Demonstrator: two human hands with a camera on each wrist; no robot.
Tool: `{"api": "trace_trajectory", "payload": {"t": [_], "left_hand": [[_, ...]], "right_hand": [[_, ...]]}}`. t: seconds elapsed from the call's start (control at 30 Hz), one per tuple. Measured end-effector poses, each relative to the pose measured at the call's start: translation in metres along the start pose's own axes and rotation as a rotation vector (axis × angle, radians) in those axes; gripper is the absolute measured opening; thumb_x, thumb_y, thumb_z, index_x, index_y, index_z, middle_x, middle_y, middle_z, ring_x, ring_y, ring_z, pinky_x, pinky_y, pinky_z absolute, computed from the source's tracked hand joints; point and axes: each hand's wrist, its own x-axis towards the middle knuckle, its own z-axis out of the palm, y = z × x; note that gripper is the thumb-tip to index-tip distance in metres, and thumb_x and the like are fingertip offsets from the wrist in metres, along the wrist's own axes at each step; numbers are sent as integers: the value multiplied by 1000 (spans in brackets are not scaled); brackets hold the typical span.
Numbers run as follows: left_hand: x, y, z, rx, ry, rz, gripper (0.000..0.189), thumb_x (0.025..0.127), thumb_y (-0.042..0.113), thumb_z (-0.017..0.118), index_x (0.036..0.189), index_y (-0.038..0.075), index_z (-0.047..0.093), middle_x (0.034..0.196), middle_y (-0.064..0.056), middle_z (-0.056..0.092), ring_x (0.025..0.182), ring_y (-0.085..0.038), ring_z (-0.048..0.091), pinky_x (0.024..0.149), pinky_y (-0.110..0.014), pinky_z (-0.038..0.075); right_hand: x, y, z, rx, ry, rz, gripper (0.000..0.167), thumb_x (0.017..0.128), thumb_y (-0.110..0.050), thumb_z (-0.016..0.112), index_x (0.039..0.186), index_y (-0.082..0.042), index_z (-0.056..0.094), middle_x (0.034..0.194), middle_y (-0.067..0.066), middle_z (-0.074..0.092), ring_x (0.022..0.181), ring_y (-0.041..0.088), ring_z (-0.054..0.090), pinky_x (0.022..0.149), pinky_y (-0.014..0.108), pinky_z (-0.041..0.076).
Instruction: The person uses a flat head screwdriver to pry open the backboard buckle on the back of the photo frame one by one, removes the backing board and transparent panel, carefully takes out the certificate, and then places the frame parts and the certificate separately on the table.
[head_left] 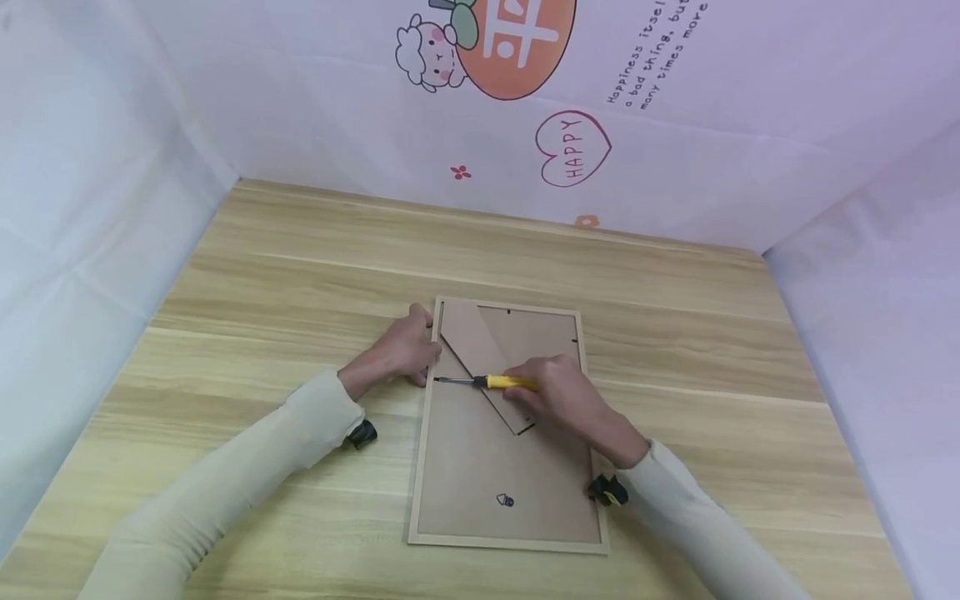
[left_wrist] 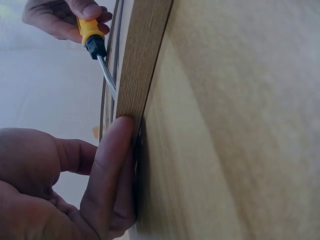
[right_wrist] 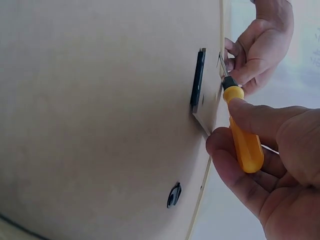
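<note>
"On the table [head_left: 300,275], what's the workpiece pos.?"

"Pic. frame [head_left: 468,467], backing up, betw. both arms. Stand flap [head_left: 472,342] lies diag. across upper half; hanger ring [head_left: 506,500] sits nr. bottom rim."

"R hand [head_left: 558,392] status?"

"Holding screwdriver [head_left: 510,382], thumb & fingers round yellow handle. Handle is over flap; shaft points L, tip at inner side of frame's L rim."

"And L hand [head_left: 408,346]?"

"Fingers bent, gripping frame's L edge right beside the tip, mostly on the far side of it."

"Backdrop, for ref.?"

"White cloth [head_left: 337,108] w/ red heart outline [head_left: 573,150], 'HAPPY' lettered inside."
</note>
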Motion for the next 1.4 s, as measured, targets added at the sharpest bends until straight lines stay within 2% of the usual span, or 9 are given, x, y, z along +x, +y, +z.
{"api": "trace_trajectory", "payload": {"t": [0.4, 0.63, 0.93, 1.2, 1.3, 1.4], "left_hand": [[-1, 1, 1, 13, 11, 2, 50, 98, 6, 48, 142, -3, 25, 76, -15, 63, 47, -19, 63, 49, -29, 55], [-2, 2, 1, 35, 22, -5, 54, 98, 6, 48, 145, -2, 23, 75, -14, 61, 48, -20, 64, 46, -27, 52], [-1, 3, 3, 33, 17, 11, 50, 97, 4, 46, 141, -6, 24, 78, -16, 60, 46, -19, 62, 47, -30, 54], [-1, 3, 2, 55, 19, -10, 50, 97, 5, 46, 142, -5, 24, 73, -12, 57, 45, -19, 62, 42, -24, 47], [-1, 3, 2, 62, 23, -12, 51, 97, 5, 46, 142, -4, 24, 71, -10, 56, 45, -19, 62, 41, -24, 46], [-1, 4, 3, 74, 26, -7, 48, 97, 5, 46, 139, -4, 25, 69, -10, 56, 45, -20, 62, 41, -24, 45]], "right_hand": [[-2, 2, 5, 27, 40, -66, 20, 84, -22, 78, 101, -13, 77, 92, 2, 77, 75, 7, 67, 67, 25, 57], [-1, 5, 9, 46, 88, -112, 18, 85, -21, 77, 100, -12, 76, 92, 3, 77, 74, 6, 66, 66, 25, 56], [0, 6, 11, 84, 107, -113, 19, 86, -20, 76, 103, -12, 76, 96, 4, 77, 82, 12, 71, 72, 30, 59], [2, 8, 15, 118, 139, -147, 19, 87, -21, 75, 102, -10, 76, 97, 6, 77, 87, 18, 73, 75, 33, 60], [2, 8, 15, 128, 128, -127, 20, 86, -21, 76, 103, -11, 76, 97, 6, 76, 86, 17, 72, 75, 33, 59], [2, 5, 13, 151, 73, -52, 20, 85, -22, 77, 103, -12, 76, 98, 4, 76, 84, 14, 69, 76, 32, 58]]}}
